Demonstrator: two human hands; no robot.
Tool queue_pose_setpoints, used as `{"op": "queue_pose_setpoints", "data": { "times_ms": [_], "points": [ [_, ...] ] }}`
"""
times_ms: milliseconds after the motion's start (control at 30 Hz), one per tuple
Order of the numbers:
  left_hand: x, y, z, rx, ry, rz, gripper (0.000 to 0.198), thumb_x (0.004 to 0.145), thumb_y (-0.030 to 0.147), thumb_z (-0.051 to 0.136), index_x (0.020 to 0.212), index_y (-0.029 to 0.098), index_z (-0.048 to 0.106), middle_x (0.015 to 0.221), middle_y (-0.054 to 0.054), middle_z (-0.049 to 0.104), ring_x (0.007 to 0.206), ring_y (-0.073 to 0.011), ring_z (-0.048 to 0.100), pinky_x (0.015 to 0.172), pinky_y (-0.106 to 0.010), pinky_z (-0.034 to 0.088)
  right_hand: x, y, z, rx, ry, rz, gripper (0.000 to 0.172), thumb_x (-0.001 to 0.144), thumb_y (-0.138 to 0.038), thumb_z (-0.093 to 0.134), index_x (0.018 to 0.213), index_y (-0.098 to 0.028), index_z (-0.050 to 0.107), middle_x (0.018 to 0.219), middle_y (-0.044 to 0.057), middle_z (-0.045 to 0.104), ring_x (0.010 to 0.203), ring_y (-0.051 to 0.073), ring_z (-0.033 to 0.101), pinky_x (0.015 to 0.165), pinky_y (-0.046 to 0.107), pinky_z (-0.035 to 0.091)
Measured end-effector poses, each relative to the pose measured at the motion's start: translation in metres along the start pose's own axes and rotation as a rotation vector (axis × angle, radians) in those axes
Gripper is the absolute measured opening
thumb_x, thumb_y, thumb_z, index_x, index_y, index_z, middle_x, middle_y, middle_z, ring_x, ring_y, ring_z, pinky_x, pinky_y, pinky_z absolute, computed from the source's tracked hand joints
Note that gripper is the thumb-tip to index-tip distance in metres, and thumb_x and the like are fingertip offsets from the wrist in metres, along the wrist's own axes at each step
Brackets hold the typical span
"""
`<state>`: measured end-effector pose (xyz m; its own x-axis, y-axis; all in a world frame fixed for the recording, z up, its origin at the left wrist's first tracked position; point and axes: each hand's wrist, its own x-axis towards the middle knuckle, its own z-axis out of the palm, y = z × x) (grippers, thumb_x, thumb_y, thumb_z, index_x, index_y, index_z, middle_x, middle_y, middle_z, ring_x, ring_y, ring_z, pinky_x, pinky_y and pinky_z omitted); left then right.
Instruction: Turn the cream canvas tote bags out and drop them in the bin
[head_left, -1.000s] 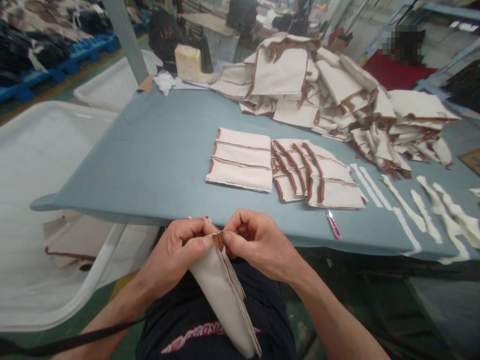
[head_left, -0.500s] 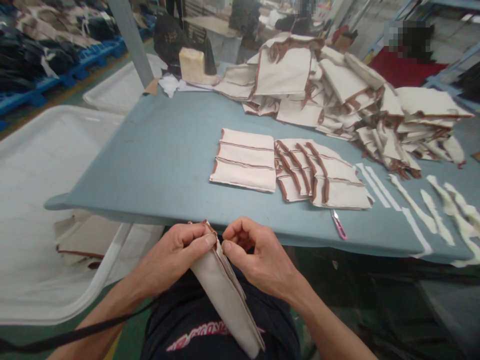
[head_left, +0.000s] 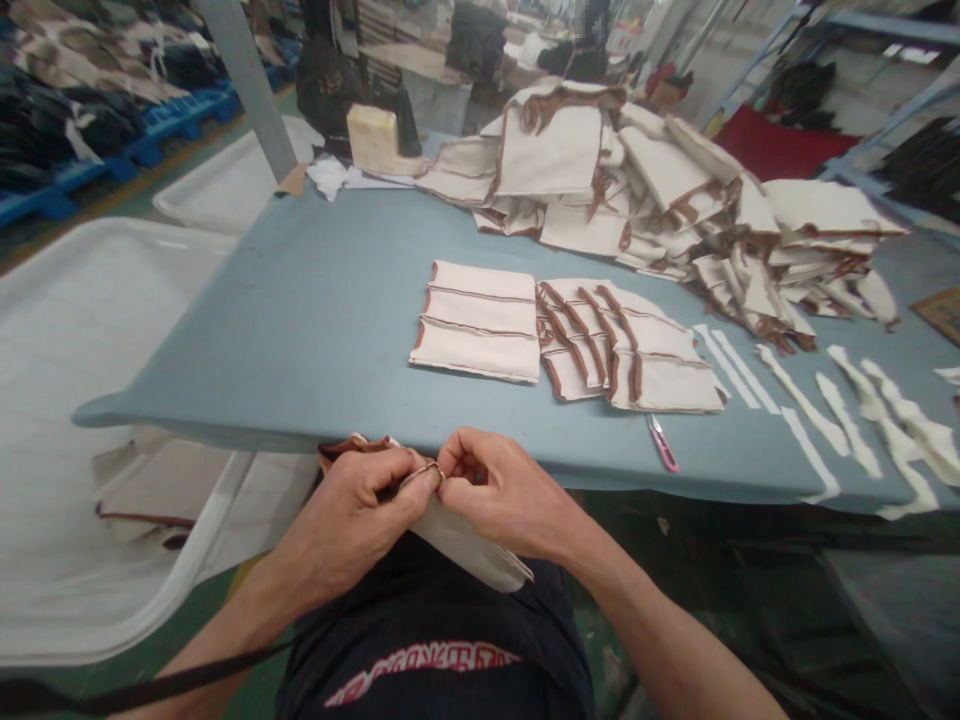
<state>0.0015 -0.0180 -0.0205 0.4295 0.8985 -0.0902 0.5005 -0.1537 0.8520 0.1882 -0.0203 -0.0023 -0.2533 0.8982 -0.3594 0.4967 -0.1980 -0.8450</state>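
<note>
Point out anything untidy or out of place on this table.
The far heap of cream pieces is tumbled, unlike the neat rows. White strips lie scattered at the right, and pink snips sit close to the near edge.

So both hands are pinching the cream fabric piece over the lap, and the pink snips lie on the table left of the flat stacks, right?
Not quite. The head view shows the pink snips near the front edge of the table, beside the right-hand flat stack, not left of them. Left hand and right hand do pinch the cream fabric piece over the lap.
</note>
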Motion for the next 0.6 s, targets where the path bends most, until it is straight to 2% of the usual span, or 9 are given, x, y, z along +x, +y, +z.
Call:
{"op": "queue_pose_setpoints", "data": {
  "times_ms": [67, 200, 333, 500, 567, 600],
  "points": [
    [0.000, -0.001, 0.003, -0.009, 0.036, -0.020, 0.040, 0.093, 0.039, 0.047, 0.058, 0.020, 0.054, 0.059, 0.002, 0.052, 0.062, -0.0165, 0.051, 0.060, -0.027, 0.038, 0.002, 0.003, 0.000, 0.058, -0.052, 0.008, 0.005, 0.076, -0.019, 0.063, 0.079, -0.021, 0.060, 0.067, -0.006, 0.056, 0.063, 0.012, 0.049, 0.051, 0.020, 0.034],
    [0.000, -0.001, 0.005, -0.127, 0.025, -0.056, 0.041, 0.091, 0.043, 0.050, 0.061, 0.019, 0.062, 0.062, 0.000, 0.062, 0.063, -0.0171, 0.054, 0.060, -0.026, 0.041, 0.002, 0.011, 0.001, 0.244, -0.151, 0.013, 0.013, 0.072, -0.013, 0.059, 0.082, -0.020, 0.058, 0.068, -0.007, 0.053, 0.061, 0.010, 0.045, 0.050, 0.018, 0.033],
    [0.001, -0.001, 0.004, -0.226, 0.030, -0.078, 0.042, 0.092, 0.045, 0.052, 0.062, 0.018, 0.064, 0.062, 0.001, 0.062, 0.060, -0.0153, 0.051, 0.057, -0.024, 0.039, -0.004, 0.016, 0.001, 0.434, -0.161, 0.041, 0.016, 0.072, -0.012, 0.059, 0.086, -0.020, 0.059, 0.070, -0.007, 0.053, 0.059, 0.009, 0.043, 0.052, 0.019, 0.033],
    [0.003, 0.000, 0.005, -0.219, 0.043, -0.034, 0.041, 0.093, 0.043, 0.056, 0.063, 0.018, 0.068, 0.063, -0.001, 0.067, 0.061, -0.0167, 0.056, 0.057, -0.022, 0.043, -0.020, 0.018, 0.000, 0.308, -0.009, -0.025, 0.004, 0.083, -0.023, 0.064, 0.085, -0.020, 0.063, 0.070, -0.006, 0.058, 0.061, 0.011, 0.050, 0.056, 0.022, 0.039],
    [0.005, -0.006, 0.006, -0.221, 0.040, -0.010, 0.037, 0.094, 0.042, 0.060, 0.070, 0.019, 0.075, 0.068, -0.001, 0.073, 0.065, -0.0187, 0.063, 0.058, -0.022, 0.047, -0.024, 0.032, -0.007, 0.102, 0.146, -0.048, 0.007, 0.086, -0.027, 0.067, 0.084, -0.021, 0.065, 0.071, -0.004, 0.064, 0.063, 0.012, 0.057, 0.061, 0.023, 0.043],
    [0.007, -0.011, 0.008, -0.244, 0.050, 0.015, 0.036, 0.095, 0.043, 0.062, 0.071, 0.020, 0.076, 0.067, 0.000, 0.073, 0.064, -0.0192, 0.064, 0.058, -0.021, 0.049, -0.026, 0.044, -0.016, -0.047, 0.264, -0.029, 0.009, 0.088, -0.029, 0.068, 0.083, -0.021, 0.067, 0.073, -0.004, 0.067, 0.065, 0.013, 0.061, 0.065, 0.024, 0.045]
  ]
}}
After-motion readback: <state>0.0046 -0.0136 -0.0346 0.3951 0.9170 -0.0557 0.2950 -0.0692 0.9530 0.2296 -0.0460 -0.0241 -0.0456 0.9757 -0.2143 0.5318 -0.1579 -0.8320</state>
